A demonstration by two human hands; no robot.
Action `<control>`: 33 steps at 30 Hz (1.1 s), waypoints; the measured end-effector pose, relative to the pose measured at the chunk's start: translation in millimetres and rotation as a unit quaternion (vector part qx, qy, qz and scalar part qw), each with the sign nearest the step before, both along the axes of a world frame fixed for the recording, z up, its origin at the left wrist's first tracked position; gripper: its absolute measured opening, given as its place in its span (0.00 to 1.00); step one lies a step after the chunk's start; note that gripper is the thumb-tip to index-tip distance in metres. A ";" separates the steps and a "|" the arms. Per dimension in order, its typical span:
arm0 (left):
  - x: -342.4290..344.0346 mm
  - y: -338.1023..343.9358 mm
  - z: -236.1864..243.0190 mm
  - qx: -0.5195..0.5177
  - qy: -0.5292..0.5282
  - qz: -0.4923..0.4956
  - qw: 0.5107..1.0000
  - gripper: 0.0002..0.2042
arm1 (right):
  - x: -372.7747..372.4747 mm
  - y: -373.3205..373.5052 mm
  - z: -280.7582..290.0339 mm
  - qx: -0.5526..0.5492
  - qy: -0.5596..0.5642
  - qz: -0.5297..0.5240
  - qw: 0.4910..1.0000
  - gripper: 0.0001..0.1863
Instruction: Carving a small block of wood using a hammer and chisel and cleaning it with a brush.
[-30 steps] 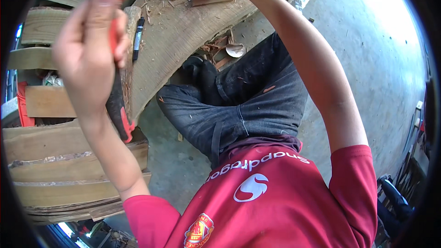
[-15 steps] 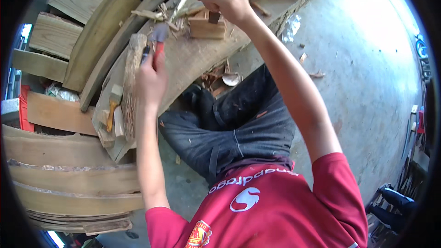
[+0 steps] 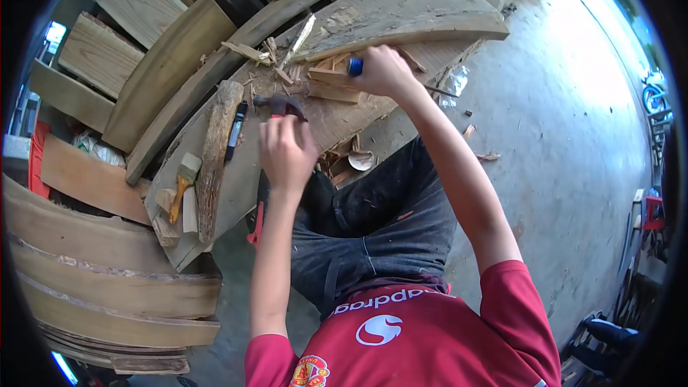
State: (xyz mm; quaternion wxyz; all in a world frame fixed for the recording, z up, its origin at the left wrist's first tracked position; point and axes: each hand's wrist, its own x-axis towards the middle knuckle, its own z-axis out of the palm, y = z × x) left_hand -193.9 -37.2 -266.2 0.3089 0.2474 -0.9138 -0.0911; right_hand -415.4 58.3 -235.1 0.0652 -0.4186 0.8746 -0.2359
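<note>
My left hand point(image 3: 285, 150) is closed round the red handle of a claw hammer point(image 3: 292, 109), whose dark head sits over the wooden slab point(image 3: 337, 118). Part of the handle shows below my wrist. My right hand point(image 3: 387, 72) grips a chisel point(image 3: 355, 67) by its blue handle. The chisel lies sideways in my fist, its thin blade out to the right. Just left of and below that hand is a small wooden block point(image 3: 334, 92) on the slab, partly covered by the hand. Wood chips point(image 3: 283, 75) lie between the two tools.
A black marker point(image 3: 236, 131) lies beside a bark-edged stick point(image 3: 218, 161). Further left are a paintbrush point(image 3: 184, 180) and stacked boards point(image 3: 115, 272). A curved plank point(image 3: 423, 29) lies along the slab's far side. Beneath the slab's near edge, wood scraps surround a small round dish point(image 3: 360, 160).
My right hand has lowered and tipped the chisel from upright on the block to sideways, off it. My left hand has moved right and down with the hammer, uncovering the marker.
</note>
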 end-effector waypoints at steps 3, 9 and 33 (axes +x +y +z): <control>-7.3 18.7 9.1 0.136 -0.013 -0.075 0.988 0.14 | 3.4 -0.2 -11.4 -0.042 0.003 0.012 0.999 0.18; -7.9 42.1 37.0 0.081 0.046 -0.110 0.990 0.22 | 59.6 32.9 14.6 -0.211 -0.071 -0.018 0.975 0.14; 70.3 13.7 100.4 0.495 0.259 -0.192 0.807 0.07 | 139.1 101.9 40.0 -0.318 -0.272 -0.101 0.903 0.06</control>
